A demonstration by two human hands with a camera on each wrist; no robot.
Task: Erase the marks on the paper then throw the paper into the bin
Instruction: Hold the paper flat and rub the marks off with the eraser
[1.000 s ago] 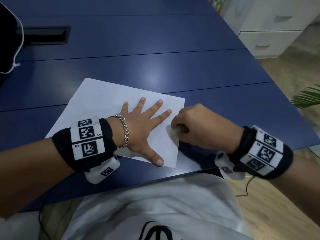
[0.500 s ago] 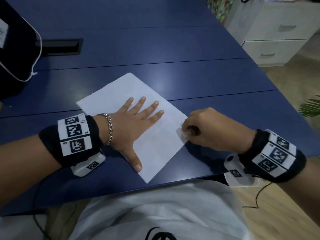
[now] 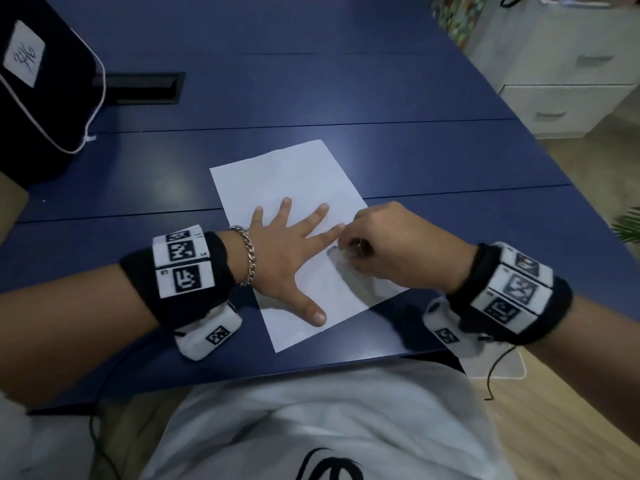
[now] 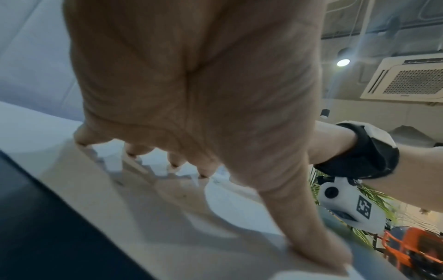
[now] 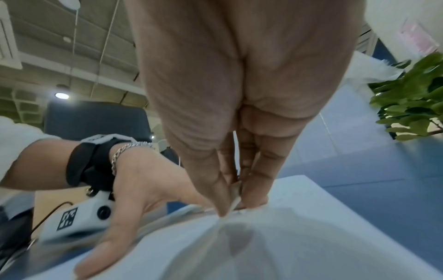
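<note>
- Blue surface [image 3: 433, 161] is filling most of the head view, and its near edge is running just in front of the person's white shirt [image 3: 311, 420].
- Nearest to the person, the paper [image 3: 294, 174] is lying flat on the surface, turned at an angle, with one corner coming close to the near edge.
- Left hand [image 3: 284, 261] is pressing down on the paper with straight, spread fingers [image 4: 203, 170]; nothing is being held in it, and the thumb is reaching toward the near corner of the sheet.
- A silver chain bracelet [image 3: 247, 254] is sitting on the left wrist, beside a black band with printed markers [image 3: 183, 261].
- Right hand [image 3: 391, 251] is resting on the right part of the paper, just beside the left index finger; its fingers [image 5: 254, 181] are curled and are pinching a small whitish eraser [image 5: 236, 197] whose tip is touching the sheet.
- Faint grey marks [image 3: 332, 252] are showing on the paper next to the eraser; their shape is too blurred to tell.
- Farther away, at the left, a black bag with white piping [image 3: 45, 109] is standing on the surface.
- Beyond it, a dark rectangular slot [image 3: 145, 88] is lying in the surface.
- At the far right, white drawers [image 3: 571, 71] are standing on the floor.
</note>
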